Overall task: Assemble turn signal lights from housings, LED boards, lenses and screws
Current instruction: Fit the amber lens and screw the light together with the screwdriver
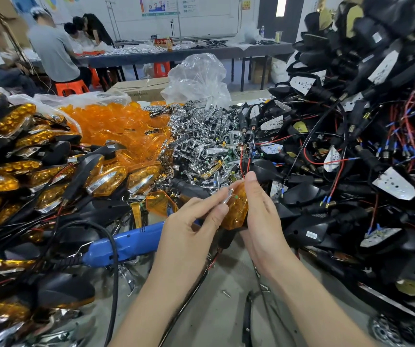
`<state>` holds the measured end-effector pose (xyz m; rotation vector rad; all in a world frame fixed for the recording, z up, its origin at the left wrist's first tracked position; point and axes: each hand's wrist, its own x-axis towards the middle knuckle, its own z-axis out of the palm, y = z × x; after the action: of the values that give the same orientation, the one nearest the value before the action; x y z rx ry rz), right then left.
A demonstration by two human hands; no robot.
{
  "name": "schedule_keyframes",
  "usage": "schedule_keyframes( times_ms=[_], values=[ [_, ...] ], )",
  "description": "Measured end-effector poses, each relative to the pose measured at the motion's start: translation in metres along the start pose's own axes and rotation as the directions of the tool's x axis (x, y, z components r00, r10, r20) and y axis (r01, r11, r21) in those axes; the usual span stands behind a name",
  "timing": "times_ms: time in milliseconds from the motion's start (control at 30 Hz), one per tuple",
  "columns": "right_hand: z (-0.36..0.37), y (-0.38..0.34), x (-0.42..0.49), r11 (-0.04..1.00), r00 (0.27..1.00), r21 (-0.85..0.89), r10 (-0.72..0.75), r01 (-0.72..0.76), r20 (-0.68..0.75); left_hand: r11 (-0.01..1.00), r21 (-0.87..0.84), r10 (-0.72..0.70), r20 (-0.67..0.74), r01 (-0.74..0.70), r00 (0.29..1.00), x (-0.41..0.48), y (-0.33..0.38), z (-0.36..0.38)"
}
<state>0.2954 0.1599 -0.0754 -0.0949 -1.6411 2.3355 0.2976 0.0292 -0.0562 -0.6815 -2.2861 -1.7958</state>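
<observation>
Over the grey bench [226, 311], between heaped parts, the right hand [260, 219] is gripping a turn signal light [227, 237], fingers curling round its back, its amber lens [237, 210] facing left. The left hand [189, 230] is pinching a slim chrome trim piece [227, 196] between thumb and forefinger, its tip touching the lens's upper edge. A blue electric screwdriver [126, 240] is lying just left of the hands. Finished lights [26, 171] are lying heaped at left, loose lenses [116, 121] and chrome reflectors [201, 136] behind, wired black housings [351, 151] at right.
</observation>
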Motion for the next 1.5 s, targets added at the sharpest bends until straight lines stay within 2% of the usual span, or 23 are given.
schedule_keyframes(
  times_ms=[367,533,800,933,1300,1500],
  values=[
    [0.000,0.003,0.001,1.000,1.000,-0.020,-0.002,0.002,0.020,0.996,0.084,0.026,-0.002,-0.025,1.000,0.001,-0.002,-0.003],
    [-0.001,0.003,0.000,0.998,1.000,-0.067,-0.006,0.007,0.008,0.999,0.050,-0.004,0.000,0.003,1.000,0.000,-0.001,-0.002],
    [0.001,-0.001,0.003,0.999,0.999,-0.022,0.026,-0.026,-0.028,0.999,-0.041,-0.017,-0.020,0.016,1.000,-0.002,-0.002,0.004],
    [0.000,0.000,0.002,0.999,0.999,-0.010,0.040,-0.040,-0.030,0.992,-0.103,-0.079,-0.030,0.075,0.996,-0.002,0.000,0.005],
    [0.002,0.003,0.002,0.996,0.997,-0.085,0.000,-0.007,-0.073,0.992,-0.083,-0.092,0.008,0.093,0.996,-0.001,0.003,0.002],
    [0.002,0.005,0.004,0.995,0.988,-0.094,-0.032,0.019,-0.148,0.985,-0.141,-0.101,0.018,0.103,0.995,0.000,-0.002,0.009]
  ],
)
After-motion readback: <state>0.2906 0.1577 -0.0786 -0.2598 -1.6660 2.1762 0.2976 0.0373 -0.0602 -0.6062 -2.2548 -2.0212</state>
